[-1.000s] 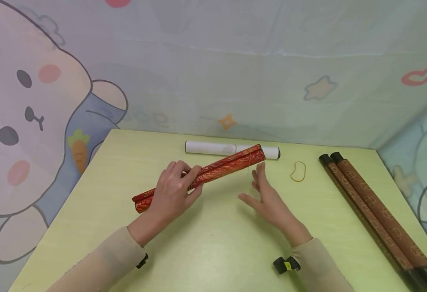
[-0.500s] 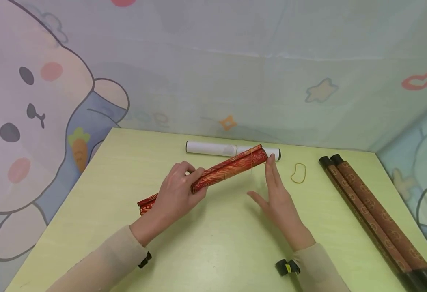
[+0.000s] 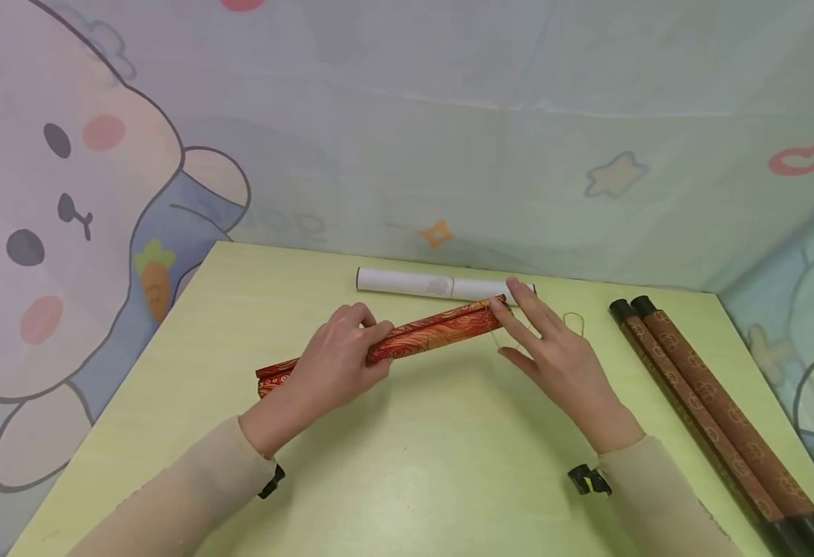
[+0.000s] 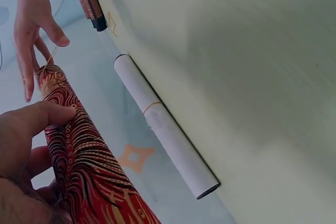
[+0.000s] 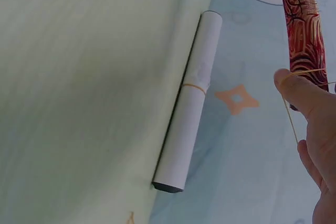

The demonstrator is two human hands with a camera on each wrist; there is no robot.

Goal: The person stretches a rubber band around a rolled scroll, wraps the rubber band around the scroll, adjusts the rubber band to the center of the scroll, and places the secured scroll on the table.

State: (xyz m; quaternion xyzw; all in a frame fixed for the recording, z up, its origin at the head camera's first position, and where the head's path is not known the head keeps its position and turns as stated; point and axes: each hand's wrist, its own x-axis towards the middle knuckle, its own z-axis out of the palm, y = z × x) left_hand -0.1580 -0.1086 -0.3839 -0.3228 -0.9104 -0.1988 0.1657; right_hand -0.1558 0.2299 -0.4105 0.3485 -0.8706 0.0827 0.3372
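My left hand [image 3: 340, 352] grips a rolled red scroll [image 3: 442, 331] with gold swirl patterns, its thumb along the upper side. The scroll is held above the table, tilted up toward the right. At its right end, a thin yellow rubber band [image 5: 290, 121] goes round the roll and is stretched out over the thumb of my right hand [image 3: 560, 352]. The fingers of that hand are extended and spread about the scroll's end. In the left wrist view, the band [image 4: 54, 54] runs from the scroll's tip toward the right thumb.
A white paper roll [image 3: 407, 281] with a band round its middle lies at the table's back edge. Another yellow rubber band [image 3: 574, 321] lies loose behind the right hand. Two brown patterned scrolls [image 3: 720, 410] with black ends lie along the table's right side. A printed curtain [image 3: 504, 139] hangs behind.
My right hand has come up to the scroll's right end, and the band there is now pulled outward by its fingers. The scroll's right end has dipped slightly; my left hand keeps its grip.
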